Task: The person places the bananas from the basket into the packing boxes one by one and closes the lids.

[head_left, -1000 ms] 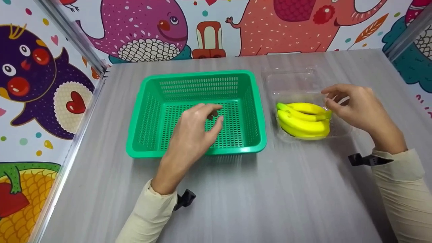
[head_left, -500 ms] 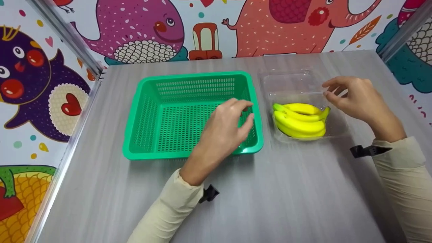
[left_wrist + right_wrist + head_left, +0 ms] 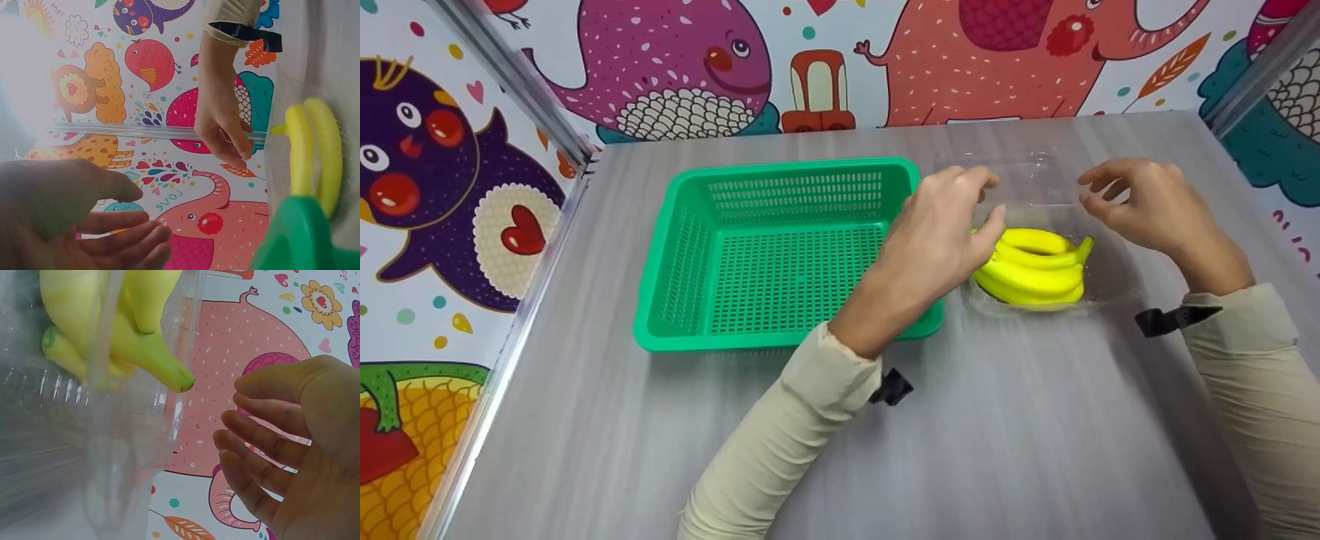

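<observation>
Yellow bananas (image 3: 1031,281) lie in a clear plastic container (image 3: 1114,289) on the right of the table, its clear lid (image 3: 1020,180) folded back behind. My left hand (image 3: 934,240) hovers over the right rim of the green basket (image 3: 720,343), its fingertips near the left end of the bananas and holding nothing. Above the container's right side, my right hand (image 3: 1147,210) is held with loosely bent fingers and grips nothing. In the right wrist view, a banana stem (image 3: 174,374) points toward this hand's fingers, with a gap between them. Part of the bananas' left end is hidden behind my left hand.
The basket has perforated walls and stands left of the container on a grey wood-grain table (image 3: 997,435). Cartoon-printed panels (image 3: 982,60) wall in the back and sides, with a metal strip (image 3: 487,360) along the left edge.
My left hand has moved right from over the basket's middle to its right rim, close to the bananas. My right hand has risen slightly. The bananas and basket stay in place.
</observation>
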Demonstrator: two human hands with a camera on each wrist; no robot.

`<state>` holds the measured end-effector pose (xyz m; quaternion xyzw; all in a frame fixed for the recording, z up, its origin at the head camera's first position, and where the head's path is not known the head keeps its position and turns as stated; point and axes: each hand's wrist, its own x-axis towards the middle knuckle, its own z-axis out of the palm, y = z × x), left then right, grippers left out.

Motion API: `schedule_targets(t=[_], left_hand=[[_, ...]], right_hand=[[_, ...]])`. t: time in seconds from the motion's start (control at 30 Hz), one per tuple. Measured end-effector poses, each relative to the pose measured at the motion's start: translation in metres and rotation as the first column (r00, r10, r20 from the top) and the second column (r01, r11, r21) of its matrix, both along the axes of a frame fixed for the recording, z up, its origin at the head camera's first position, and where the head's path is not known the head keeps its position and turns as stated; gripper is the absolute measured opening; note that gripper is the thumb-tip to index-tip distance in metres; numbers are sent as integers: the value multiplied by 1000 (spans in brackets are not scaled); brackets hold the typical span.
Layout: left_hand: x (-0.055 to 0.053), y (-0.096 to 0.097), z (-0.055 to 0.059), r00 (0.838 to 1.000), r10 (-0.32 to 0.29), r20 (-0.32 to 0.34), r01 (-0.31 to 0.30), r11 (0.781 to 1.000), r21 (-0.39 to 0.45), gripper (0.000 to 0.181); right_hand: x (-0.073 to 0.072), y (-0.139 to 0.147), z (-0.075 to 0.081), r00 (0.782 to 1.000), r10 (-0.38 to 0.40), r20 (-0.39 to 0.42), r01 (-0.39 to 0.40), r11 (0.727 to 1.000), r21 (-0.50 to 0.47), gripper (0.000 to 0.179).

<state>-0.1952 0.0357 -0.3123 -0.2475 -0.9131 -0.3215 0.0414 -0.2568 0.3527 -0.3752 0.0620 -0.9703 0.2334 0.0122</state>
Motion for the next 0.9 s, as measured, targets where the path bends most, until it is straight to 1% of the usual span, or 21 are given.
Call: schedule_targets(t=[0.1,0.23,0.33,0.4,0.43,0.53,0.57,0.63,0.8,0.9], left_hand=[[-10,10,3,999,7,40,-6,1000,-11,39],[-28,20,0,994,53,92,-51,998,-30,39],[-43,26,-3,985,96,145,-89,995,-50,40],[-52,29,-6,974,120,191,-109,992,-65,41],[-57,31,-8,968,128,214,-116,991,-66,41],[-69,36,-15,956,149,254,-139,989,-55,39],[-73,37,-18,953,152,264,-144,988,-49,36],[-78,39,-24,951,158,266,-155,987,-32,33],[-87,43,-34,944,189,270,-191,981,-19,38],[-91,45,-37,929,223,297,-225,974,-27,35]], right_hand=[[-5,1,-1,1000,-4,3,3,1000,13,40],[-9,6,-4,1000,-5,0,5,1000,28,40],[-13,10,-5,1000,-12,19,11,999,35,42],[-15,13,-6,999,-22,40,21,999,37,45],[-16,15,-6,999,-28,46,26,999,39,46],[-19,18,-7,996,-48,78,45,998,46,49],[-20,19,-7,994,-55,93,51,998,46,51],[-22,21,-8,990,-70,123,64,997,48,56],[-26,25,-11,980,-97,173,90,995,48,66],[-28,28,-13,976,-98,193,95,995,27,69]])
